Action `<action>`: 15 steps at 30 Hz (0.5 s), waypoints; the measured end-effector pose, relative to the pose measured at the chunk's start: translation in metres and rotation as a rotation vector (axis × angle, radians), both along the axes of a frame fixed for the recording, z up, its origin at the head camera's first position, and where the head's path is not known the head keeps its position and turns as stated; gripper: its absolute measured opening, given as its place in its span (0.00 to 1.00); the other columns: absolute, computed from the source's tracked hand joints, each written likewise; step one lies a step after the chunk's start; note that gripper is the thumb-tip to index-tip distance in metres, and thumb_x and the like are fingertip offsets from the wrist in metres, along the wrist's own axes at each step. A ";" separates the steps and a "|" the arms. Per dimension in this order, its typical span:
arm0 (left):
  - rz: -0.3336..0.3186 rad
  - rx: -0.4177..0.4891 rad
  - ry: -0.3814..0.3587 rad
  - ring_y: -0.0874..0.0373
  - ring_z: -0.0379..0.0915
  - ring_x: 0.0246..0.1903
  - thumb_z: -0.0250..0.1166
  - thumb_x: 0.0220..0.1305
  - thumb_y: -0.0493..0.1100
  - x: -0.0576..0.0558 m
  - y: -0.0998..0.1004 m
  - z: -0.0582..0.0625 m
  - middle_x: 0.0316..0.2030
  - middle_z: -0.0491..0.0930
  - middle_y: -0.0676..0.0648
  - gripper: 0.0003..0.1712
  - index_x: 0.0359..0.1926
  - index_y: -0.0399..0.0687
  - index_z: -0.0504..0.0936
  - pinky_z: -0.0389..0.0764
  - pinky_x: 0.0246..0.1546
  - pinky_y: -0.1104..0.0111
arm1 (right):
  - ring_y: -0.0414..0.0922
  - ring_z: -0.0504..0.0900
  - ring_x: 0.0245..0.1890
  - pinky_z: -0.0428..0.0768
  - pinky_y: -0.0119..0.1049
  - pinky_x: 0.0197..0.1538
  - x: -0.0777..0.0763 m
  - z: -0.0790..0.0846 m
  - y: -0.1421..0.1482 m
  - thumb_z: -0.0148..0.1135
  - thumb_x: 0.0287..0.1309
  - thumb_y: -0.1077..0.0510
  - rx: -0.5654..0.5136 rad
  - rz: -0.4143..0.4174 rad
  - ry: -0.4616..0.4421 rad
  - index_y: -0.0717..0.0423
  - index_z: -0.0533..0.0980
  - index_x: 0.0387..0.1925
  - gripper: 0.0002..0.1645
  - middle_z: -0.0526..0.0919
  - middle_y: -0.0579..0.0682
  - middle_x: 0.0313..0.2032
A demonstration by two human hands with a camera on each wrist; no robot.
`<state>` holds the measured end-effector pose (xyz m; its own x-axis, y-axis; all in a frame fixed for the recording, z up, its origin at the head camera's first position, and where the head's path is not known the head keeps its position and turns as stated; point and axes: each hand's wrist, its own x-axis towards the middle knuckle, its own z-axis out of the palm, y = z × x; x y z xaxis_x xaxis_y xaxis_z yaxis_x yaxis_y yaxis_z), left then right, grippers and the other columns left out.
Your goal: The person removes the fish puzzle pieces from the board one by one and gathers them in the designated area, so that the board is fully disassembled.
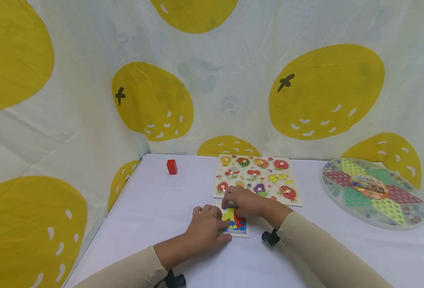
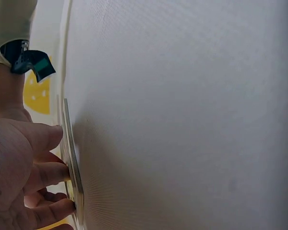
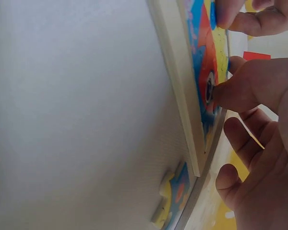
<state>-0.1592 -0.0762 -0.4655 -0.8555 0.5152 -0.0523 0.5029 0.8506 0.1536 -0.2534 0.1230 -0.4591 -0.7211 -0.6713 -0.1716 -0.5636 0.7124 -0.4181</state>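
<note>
A small jigsaw puzzle (image 1: 241,231) with a yellow, red and blue picture lies in a pale tray on the table. My left hand (image 1: 205,229) is at its left side, the forefinger over the picture and the thumb low by the near edge. In the left wrist view its fingers touch the thin edge of the tray (image 2: 77,179). From the right, my right hand (image 1: 245,202) reaches over the far left corner, curled fingers pinching a blue-edged jigsaw piece (image 1: 230,207). A loose jigsaw piece (image 3: 175,196) lies past the tray, hidden in the head view.
A wooden fruit peg board (image 1: 277,187) lies just beyond the puzzle, near the right hand. Far left stands a red block (image 1: 172,167). A round Chinese checkers board (image 1: 373,192) lies on the right. A patterned curtain (image 1: 229,116) hangs behind the white table (image 1: 154,204).
</note>
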 end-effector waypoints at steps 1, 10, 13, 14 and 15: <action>-0.001 -0.003 0.001 0.54 0.68 0.59 0.71 0.65 0.69 0.000 0.000 0.000 0.53 0.79 0.53 0.29 0.65 0.73 0.86 0.67 0.57 0.49 | 0.42 0.73 0.59 0.78 0.42 0.65 0.000 0.000 0.000 0.76 0.60 0.68 -0.002 0.003 0.003 0.35 0.86 0.49 0.24 0.77 0.38 0.53; -0.013 -0.022 0.010 0.56 0.67 0.59 0.72 0.64 0.69 -0.001 0.000 0.000 0.52 0.78 0.54 0.30 0.65 0.72 0.86 0.67 0.57 0.49 | 0.42 0.73 0.56 0.78 0.42 0.63 0.002 -0.003 -0.001 0.77 0.59 0.66 -0.002 0.001 0.026 0.39 0.85 0.48 0.21 0.78 0.38 0.51; -0.017 -0.023 0.009 0.57 0.68 0.58 0.73 0.63 0.69 -0.001 0.001 0.001 0.51 0.78 0.54 0.30 0.65 0.72 0.86 0.67 0.57 0.49 | 0.41 0.73 0.54 0.78 0.40 0.61 0.002 -0.003 -0.001 0.76 0.60 0.66 -0.004 -0.006 0.025 0.39 0.85 0.48 0.21 0.77 0.37 0.47; -0.018 -0.025 0.007 0.57 0.67 0.58 0.73 0.63 0.69 -0.001 0.001 0.002 0.51 0.78 0.54 0.31 0.65 0.71 0.86 0.67 0.57 0.49 | 0.41 0.73 0.53 0.79 0.40 0.60 0.002 -0.003 -0.001 0.76 0.60 0.66 -0.004 -0.007 0.025 0.38 0.84 0.48 0.21 0.76 0.37 0.46; -0.018 -0.026 0.003 0.57 0.67 0.58 0.73 0.63 0.69 -0.001 0.001 0.002 0.51 0.78 0.54 0.31 0.65 0.71 0.86 0.67 0.58 0.48 | 0.41 0.72 0.53 0.79 0.40 0.60 0.002 -0.003 -0.001 0.76 0.60 0.66 -0.004 -0.008 0.026 0.38 0.84 0.48 0.21 0.76 0.37 0.45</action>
